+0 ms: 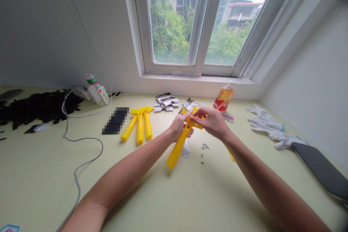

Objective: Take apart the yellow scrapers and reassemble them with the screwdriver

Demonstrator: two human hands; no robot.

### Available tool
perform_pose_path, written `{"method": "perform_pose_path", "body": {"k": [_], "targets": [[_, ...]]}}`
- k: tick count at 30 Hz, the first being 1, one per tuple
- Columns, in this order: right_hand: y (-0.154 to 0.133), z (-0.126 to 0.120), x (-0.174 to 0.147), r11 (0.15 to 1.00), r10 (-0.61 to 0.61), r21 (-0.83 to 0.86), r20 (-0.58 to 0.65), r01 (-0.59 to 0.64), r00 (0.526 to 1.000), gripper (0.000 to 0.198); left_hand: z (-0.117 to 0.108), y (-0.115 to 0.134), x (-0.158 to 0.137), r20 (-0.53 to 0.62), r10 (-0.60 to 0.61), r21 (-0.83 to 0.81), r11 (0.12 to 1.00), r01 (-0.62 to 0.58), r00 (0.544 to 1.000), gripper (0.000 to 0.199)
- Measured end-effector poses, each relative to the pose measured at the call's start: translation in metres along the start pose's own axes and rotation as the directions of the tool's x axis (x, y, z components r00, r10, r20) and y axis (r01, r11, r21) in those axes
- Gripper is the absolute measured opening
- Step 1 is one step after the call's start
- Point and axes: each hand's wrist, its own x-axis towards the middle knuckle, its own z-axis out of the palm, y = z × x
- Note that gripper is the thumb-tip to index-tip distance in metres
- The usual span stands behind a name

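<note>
Between my hands, above the middle of the table, is a yellow plastic scraper [178, 149], tilted with its thick handle pointing down toward me. My left hand [178, 126] is wrapped around it just below the wide head. At that head, the thumb and fingers of my right hand [208, 119] are pinched together; whatever they pinch is too small or hidden to make out. Several small screws [204, 146] lie loose on the table below my right hand. White pieces [186, 150] lie partly hidden behind the handle. Several more yellow scrapers [139, 127] rest together to the left.
Small cardboard packs [166, 101] lie at the back, near an orange drink bottle [224, 97]. White gloves [268, 125] and a dark flat object [320, 168] are at right. At left are a black pile [40, 110], a grey cable [102, 146] and a clear bottle [94, 88].
</note>
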Motion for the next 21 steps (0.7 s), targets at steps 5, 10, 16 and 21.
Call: {"method": "perform_pose_path", "body": {"k": [5, 10, 16, 21], "targets": [[0.001, -0.001, 0.002, 0.998, 0.057, -0.020, -0.022, -0.057, 0.998, 0.034, 0.000, 0.004, -0.002, 0.051, 0.055, -0.002, 0.998, -0.055, 0.997, 0.032], [0.003, -0.006, 0.004, 0.930, 0.112, 0.315, 0.253, -0.191, 0.961, 0.043, 0.000, 0.017, -0.008, 0.124, 0.080, 0.029, 0.996, -0.084, 0.989, 0.031], [0.009, -0.008, 0.005, 0.793, 0.016, 0.564, 0.361, -0.231, 0.933, 0.043, -0.006, 0.036, -0.018, 0.277, 0.096, 0.121, 0.984, -0.133, 0.956, 0.034], [0.008, -0.011, 0.004, 0.817, 0.037, 0.543, 0.284, -0.192, 0.958, 0.043, -0.014, 0.053, -0.026, 0.450, 0.094, 0.311, 0.916, -0.255, 0.888, 0.029]]}}
